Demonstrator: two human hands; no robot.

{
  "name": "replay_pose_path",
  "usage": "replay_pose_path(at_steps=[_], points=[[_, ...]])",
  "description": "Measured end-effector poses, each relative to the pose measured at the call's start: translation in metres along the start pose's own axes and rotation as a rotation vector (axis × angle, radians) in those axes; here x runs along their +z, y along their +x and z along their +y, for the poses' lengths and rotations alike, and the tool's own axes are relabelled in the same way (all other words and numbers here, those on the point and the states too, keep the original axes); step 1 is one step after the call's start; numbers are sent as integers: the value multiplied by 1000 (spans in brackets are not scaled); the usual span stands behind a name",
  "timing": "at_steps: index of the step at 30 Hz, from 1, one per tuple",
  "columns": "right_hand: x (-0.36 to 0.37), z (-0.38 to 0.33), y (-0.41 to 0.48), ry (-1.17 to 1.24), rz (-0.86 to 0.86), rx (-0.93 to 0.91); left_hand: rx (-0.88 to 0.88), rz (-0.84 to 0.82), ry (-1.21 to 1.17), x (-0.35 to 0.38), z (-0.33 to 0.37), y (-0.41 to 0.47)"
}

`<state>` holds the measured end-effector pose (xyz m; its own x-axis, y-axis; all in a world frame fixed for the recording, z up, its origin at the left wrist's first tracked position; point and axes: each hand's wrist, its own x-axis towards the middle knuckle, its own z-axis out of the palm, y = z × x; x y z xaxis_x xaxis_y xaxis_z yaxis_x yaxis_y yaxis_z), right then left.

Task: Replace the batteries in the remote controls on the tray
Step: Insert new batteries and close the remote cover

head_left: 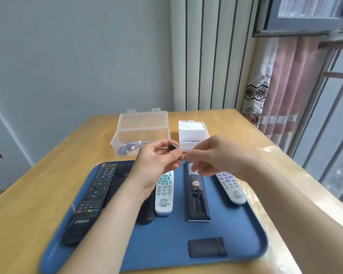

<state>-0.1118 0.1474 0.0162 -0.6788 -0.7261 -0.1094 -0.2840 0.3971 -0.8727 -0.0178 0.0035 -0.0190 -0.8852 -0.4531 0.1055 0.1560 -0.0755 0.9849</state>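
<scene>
Above the far edge of the blue tray (162, 244), my left hand (156, 163) and my right hand (212, 155) meet. Both pinch dark batteries (176, 148) with gold ends between their fingertips. Below them a black remote (196, 196) lies face down with its battery bay open and empty. Its loose cover (207, 247) rests near the tray's front edge. A white remote with green buttons (164, 192), a grey remote with purple buttons (232, 187) and black remotes (93, 196) at the left also lie on the tray.
A clear plastic box (141, 133) with its lid up holds several blue batteries at the table's far side. A small white box (193, 133) stands open to its right. The wooden table (38, 184) ends near a window and curtain on the right.
</scene>
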Motion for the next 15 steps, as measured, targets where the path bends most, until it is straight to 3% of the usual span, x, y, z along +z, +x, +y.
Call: replay_pose_path(at_steps=[3, 5, 10, 15], points=[[15, 3, -13, -716, 72, 35, -66, 41, -158, -2, -2, -2], [31, 8, -22, -974, 69, 23, -101, 55, -243, -2, -4, -4], [57, 9, -24, -1105, 96, -54, -176, 99, -485, 5, -9, -7], [49, 4, -20, -981, 75, 58, -258, 109, -663, 6, -12, -8]])
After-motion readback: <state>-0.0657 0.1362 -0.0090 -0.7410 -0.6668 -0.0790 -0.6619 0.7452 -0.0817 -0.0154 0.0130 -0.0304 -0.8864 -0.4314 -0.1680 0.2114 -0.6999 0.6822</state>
